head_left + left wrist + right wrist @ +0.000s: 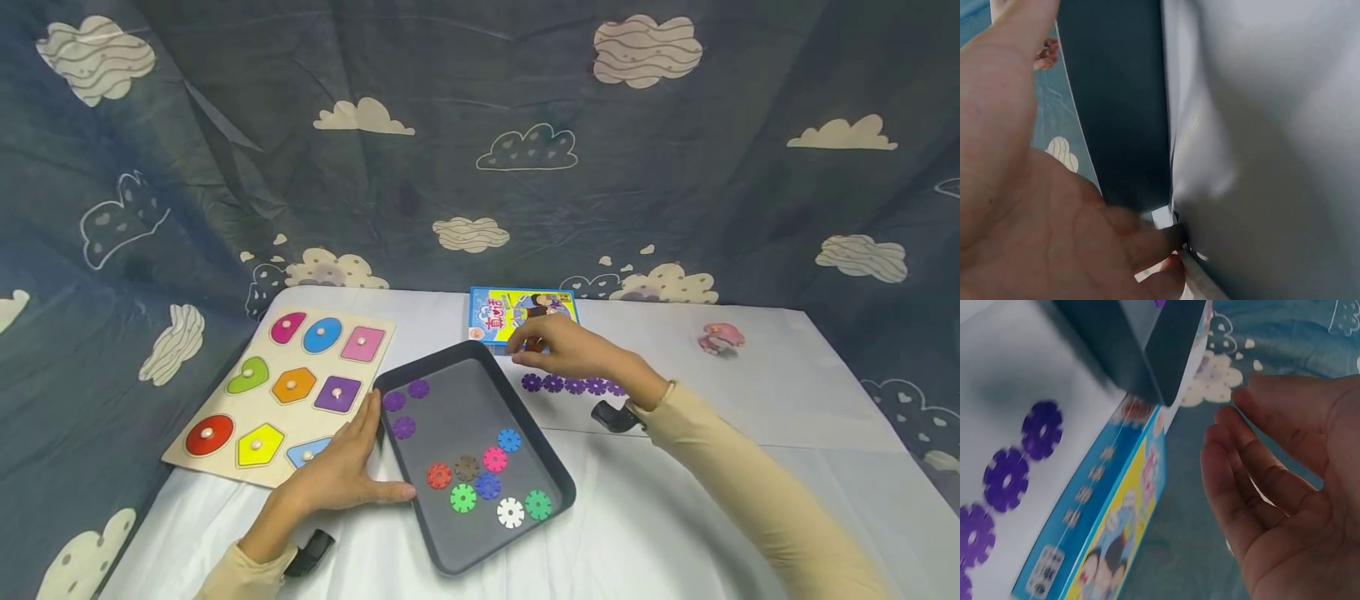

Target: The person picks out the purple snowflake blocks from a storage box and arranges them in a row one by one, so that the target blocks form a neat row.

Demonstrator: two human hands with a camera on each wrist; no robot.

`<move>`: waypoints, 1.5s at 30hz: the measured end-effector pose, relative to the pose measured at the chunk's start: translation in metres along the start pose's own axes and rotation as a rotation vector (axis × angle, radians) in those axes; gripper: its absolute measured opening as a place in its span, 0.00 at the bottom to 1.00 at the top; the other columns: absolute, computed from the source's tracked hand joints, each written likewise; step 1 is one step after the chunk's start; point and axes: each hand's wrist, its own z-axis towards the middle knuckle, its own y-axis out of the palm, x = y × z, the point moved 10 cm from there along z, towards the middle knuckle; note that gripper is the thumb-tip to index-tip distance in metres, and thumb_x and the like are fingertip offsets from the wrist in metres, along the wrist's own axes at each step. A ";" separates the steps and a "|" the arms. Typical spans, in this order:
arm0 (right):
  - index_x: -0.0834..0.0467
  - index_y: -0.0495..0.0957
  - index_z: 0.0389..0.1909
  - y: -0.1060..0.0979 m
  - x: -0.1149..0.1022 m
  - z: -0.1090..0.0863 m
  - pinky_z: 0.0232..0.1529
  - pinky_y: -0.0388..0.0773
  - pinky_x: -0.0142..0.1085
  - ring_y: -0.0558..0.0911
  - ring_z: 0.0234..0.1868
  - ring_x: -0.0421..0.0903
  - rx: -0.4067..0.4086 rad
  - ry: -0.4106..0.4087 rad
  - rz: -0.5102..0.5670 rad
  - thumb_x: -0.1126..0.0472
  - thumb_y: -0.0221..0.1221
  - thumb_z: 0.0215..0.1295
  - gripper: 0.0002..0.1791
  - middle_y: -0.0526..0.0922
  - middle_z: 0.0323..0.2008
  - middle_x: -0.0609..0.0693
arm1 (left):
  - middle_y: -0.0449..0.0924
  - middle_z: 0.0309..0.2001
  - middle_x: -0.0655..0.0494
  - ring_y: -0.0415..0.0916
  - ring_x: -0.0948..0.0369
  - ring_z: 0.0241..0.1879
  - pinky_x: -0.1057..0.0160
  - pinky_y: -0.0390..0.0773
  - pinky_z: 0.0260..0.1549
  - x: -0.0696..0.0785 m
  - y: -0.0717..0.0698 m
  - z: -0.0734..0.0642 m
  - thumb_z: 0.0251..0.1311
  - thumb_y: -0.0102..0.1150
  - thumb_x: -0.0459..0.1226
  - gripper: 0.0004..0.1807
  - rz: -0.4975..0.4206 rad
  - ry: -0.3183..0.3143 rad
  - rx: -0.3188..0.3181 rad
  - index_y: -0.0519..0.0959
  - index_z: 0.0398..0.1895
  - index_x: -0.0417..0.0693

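My left hand (pixel 341 471) lies along the near left side of a dark grey tray (pixel 465 400), its fingers extended and its thumb at the rim. In the left wrist view, the tray's side wall (pixel 1113 100) rises beyond the palm. Three purple notched discs (pixel 404 427) lie at the tray's far left; several discs of other colours (pixel 488 485) are grouped toward its near end. My right hand (pixel 570 346) hovers past the tray's far right corner, fingers loosely bent and nothing between them in the right wrist view. Below it runs a row of purple notched discs (pixel 574 386).
Behind the tray stands a blue and yellow card box (pixel 487 312), partly overlapped by my right hand. A wooden shape puzzle board (pixel 255 333) with knobbed pieces lies to the left. Far right is a small pink toy (pixel 722 337). A cloud-patterned curtain (pixel 420 200) hangs behind.
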 end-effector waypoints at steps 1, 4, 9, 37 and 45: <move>0.61 0.85 0.47 0.002 -0.002 0.002 0.47 0.85 0.40 0.86 0.41 0.44 -0.008 -0.004 -0.002 0.63 0.64 0.67 0.11 0.88 0.43 0.49 | 0.25 0.80 0.36 0.32 0.39 0.79 0.35 0.45 0.74 0.000 0.000 0.000 0.46 0.73 0.63 0.76 -0.009 0.005 -0.005 0.30 0.79 0.33; 0.60 0.85 0.48 0.009 -0.009 0.010 0.47 0.84 0.39 0.85 0.40 0.43 -0.028 -0.015 -0.009 0.63 0.64 0.67 0.11 0.88 0.43 0.49 | 0.28 0.80 0.35 0.32 0.38 0.79 0.37 0.45 0.74 0.001 -0.001 0.000 0.54 0.69 0.61 0.70 -0.033 0.025 -0.012 0.32 0.78 0.32; 0.58 0.85 0.47 0.020 -0.020 0.026 0.48 0.83 0.38 0.83 0.39 0.41 -0.055 -0.047 -0.027 0.62 0.65 0.67 0.10 0.87 0.43 0.48 | 0.31 0.80 0.35 0.35 0.38 0.79 0.36 0.47 0.74 -0.001 -0.002 0.000 0.57 0.66 0.61 0.68 -0.037 0.014 -0.012 0.31 0.79 0.35; 0.58 0.82 0.55 0.110 -0.057 0.098 0.60 0.78 0.38 0.83 0.54 0.45 -0.380 -0.048 -0.263 0.59 0.60 0.72 0.14 0.86 0.52 0.51 | 0.38 0.80 0.34 0.41 0.37 0.78 0.35 0.53 0.72 -0.007 -0.003 0.001 0.52 0.68 0.64 0.71 -0.019 -0.046 0.005 0.32 0.80 0.40; 0.58 0.80 0.59 0.125 -0.061 0.102 0.64 0.75 0.37 0.81 0.60 0.47 -0.409 -0.042 -0.330 0.60 0.62 0.70 0.18 0.84 0.56 0.51 | 0.38 0.79 0.34 0.39 0.37 0.78 0.35 0.52 0.72 -0.007 -0.003 0.001 0.52 0.68 0.64 0.70 -0.017 -0.045 -0.003 0.31 0.80 0.41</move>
